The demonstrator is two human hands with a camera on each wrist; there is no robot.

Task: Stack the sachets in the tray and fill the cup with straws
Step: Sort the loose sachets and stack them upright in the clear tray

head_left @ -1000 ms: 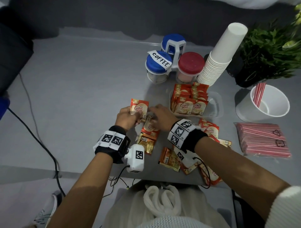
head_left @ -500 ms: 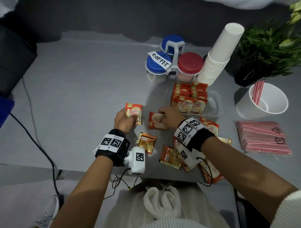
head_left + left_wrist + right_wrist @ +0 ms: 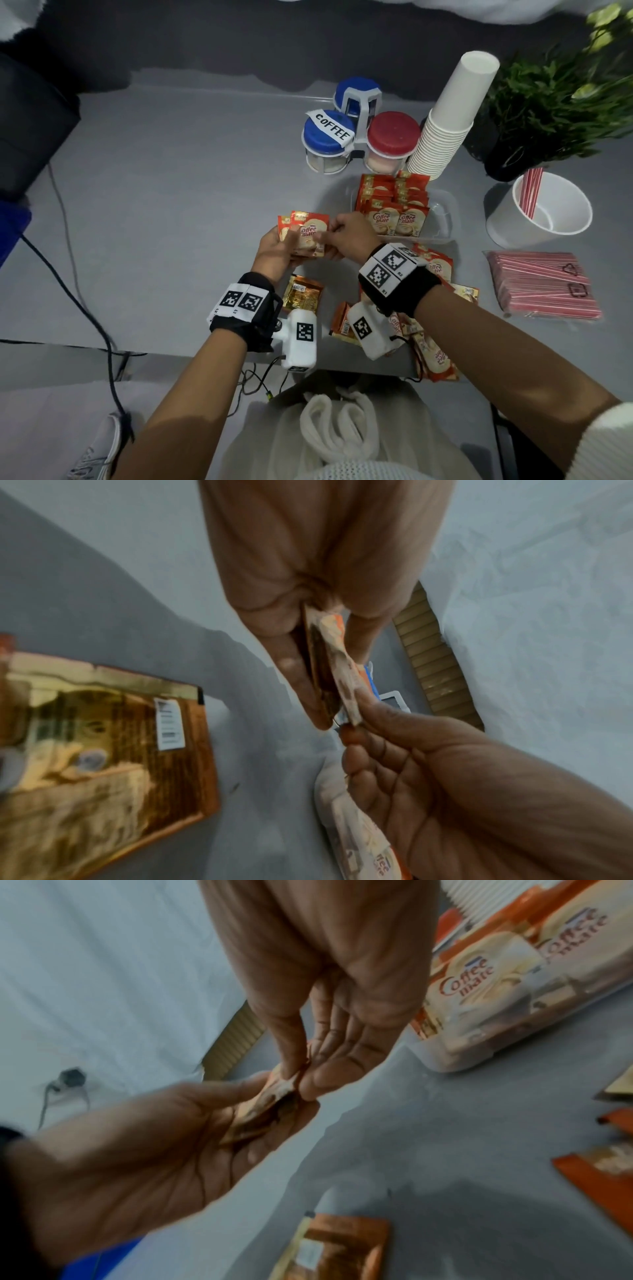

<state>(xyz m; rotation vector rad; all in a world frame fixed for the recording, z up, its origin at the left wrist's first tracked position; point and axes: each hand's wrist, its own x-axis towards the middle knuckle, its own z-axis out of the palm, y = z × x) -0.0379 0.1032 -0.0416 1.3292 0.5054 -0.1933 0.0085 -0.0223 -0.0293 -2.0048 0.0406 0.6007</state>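
We hold 2 sachets [image 3: 306, 232] together above the middle of the counter [image 3: 178, 192]. Our left grip [image 3: 278, 249] has thumb and fingers closed around their lower left part, and our right grip [image 3: 346, 236] pinches their right edge between thumb and fingertips; in the left wrist view the packets stand on edge between both hands. The tray [image 3: 442, 219] sits just right of our hands, toward the far edge, with sachets standing in rows at its left side. Loose sachets [image 3: 303, 294] lie along the near edge under our wrists. The cup [image 3: 548, 222] stands near the right edge with a few straws [image 3: 531, 192] leaning inside it. A packet of straws [image 3: 541, 287] lies flat just nearer than the cup.
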